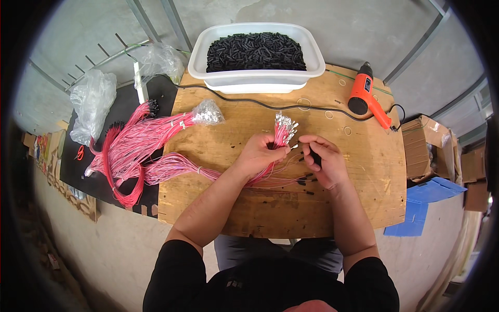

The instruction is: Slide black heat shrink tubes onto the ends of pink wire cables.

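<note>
My left hand (258, 154) is closed around a bundle of pink and white wires (281, 139), held upright straight in front of the white plastic tub (254, 79), on my side of it. The bundle's metal-tipped ends, sheathed in white terminals (285, 124), stick up above my thumb towards the tub. My right hand (327, 162), just beside the bundle and nearer me than the tub's right end, is curled around small black pieces (315, 157) in the palm; I cannot tell whether its thumb and forefinger pinch anything.

The tub, at the far edge of the wooden bench (364, 171), is heaped with short black tubes (255, 52). On my side of the tub, below my hands, a few thin wires fan out across the wood, ending in black tips (309, 179).

To the left of the tub and closer to me lie larger pink wire hanks (140, 136), spread from a black tabletop (73, 171) onto the wood, one with its ends wrapped in a clear bag (208, 112). Farther left of the tub sits a crumpled plastic bag (96, 104), near orange scissors (79, 152).

To the tub's right rests an orange heat gun (365, 88); a black cord (254, 103) runs along the tub's near side. Pale rubber bands lie between the tub and me. Well right of the tub stands an open cardboard box (416, 151) beside a blue sheet (431, 195).
</note>
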A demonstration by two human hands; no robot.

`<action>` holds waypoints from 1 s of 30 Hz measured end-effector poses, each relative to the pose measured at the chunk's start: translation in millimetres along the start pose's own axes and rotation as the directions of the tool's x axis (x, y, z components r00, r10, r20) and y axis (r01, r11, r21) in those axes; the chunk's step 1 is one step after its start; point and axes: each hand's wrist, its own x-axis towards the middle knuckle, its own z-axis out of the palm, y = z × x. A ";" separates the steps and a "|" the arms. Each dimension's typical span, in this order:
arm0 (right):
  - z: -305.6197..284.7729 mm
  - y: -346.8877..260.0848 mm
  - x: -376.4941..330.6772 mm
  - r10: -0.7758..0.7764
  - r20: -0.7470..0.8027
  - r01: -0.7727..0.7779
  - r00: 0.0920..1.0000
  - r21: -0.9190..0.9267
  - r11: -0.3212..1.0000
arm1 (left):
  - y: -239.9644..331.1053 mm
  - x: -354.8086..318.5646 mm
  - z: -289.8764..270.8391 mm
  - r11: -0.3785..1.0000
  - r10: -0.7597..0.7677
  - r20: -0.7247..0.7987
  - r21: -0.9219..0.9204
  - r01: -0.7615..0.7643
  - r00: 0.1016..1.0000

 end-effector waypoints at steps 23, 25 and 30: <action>1.3 -2.7 -1.1 0.047 -0.030 -0.040 0.998 0.203 0.978 | -1.0 0.2 -3.2 0.999 0.029 -0.004 0.020 -0.029 1.000; 2.2 0.6 0.4 0.032 -0.041 -0.023 0.999 0.197 0.980 | 0.0 -0.1 -2.1 1.000 0.030 -0.009 0.007 -0.030 0.999; -12.4 4.8 3.9 0.041 -0.005 -0.039 0.999 0.230 0.972 | 3.5 -0.7 0.5 0.999 0.033 -0.014 -0.016 -0.033 0.999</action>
